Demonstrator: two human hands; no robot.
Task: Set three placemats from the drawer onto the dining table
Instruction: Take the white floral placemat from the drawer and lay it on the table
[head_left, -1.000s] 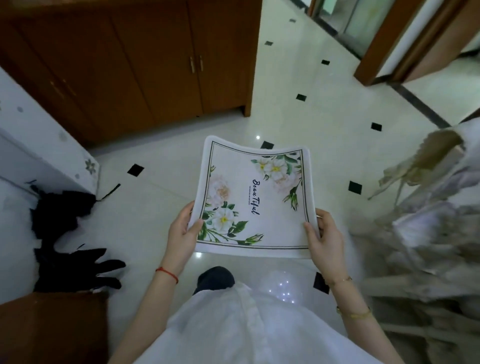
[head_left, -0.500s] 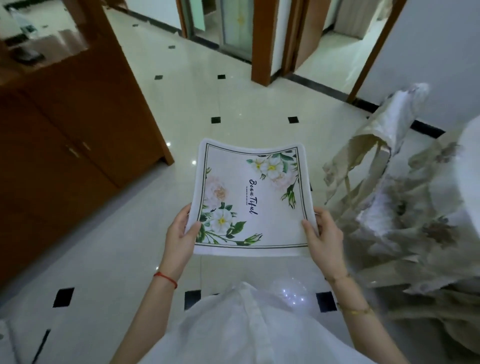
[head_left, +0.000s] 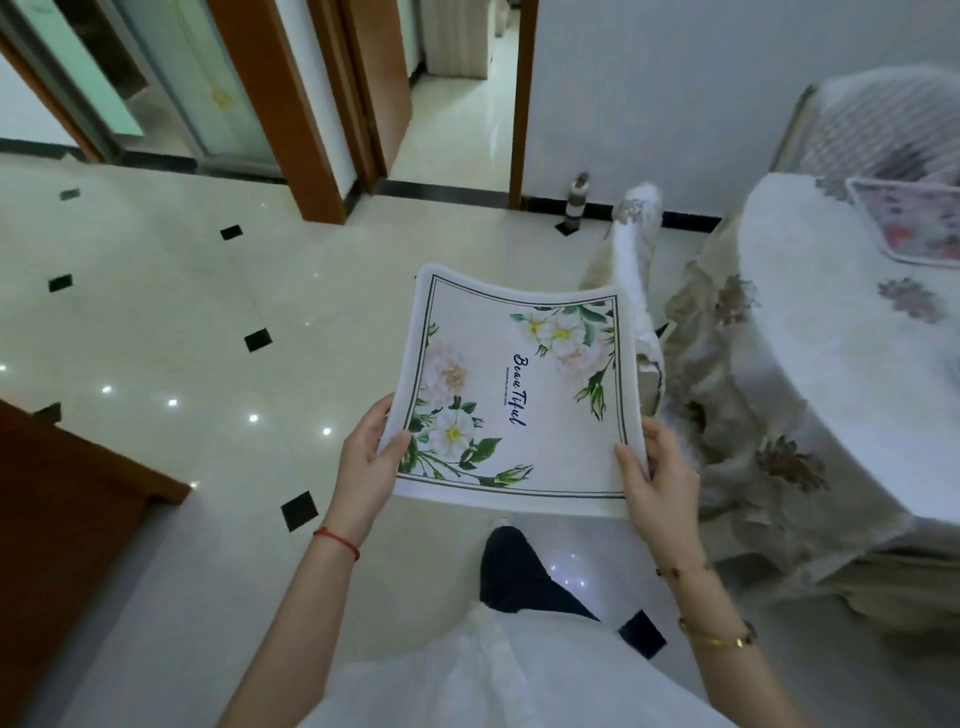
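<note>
I hold a white placemat with green-leaved flowers and dark script flat in front of me, above the floor. My left hand grips its near left corner and my right hand grips its near right corner. The round dining table, under a floral cloth, stands to my right. Another placemat with a pink pattern lies on its far side.
A covered chair stands between me and the table, and a second chair at the table's far side. A brown cabinet is at the left. Doorways open ahead across the pale tiled floor. A small bottle stands by the wall.
The view has swung right, away from the brown cabinet toward the table. The table top and the placemat on it have come into sight. Both hands keep the same hold.
</note>
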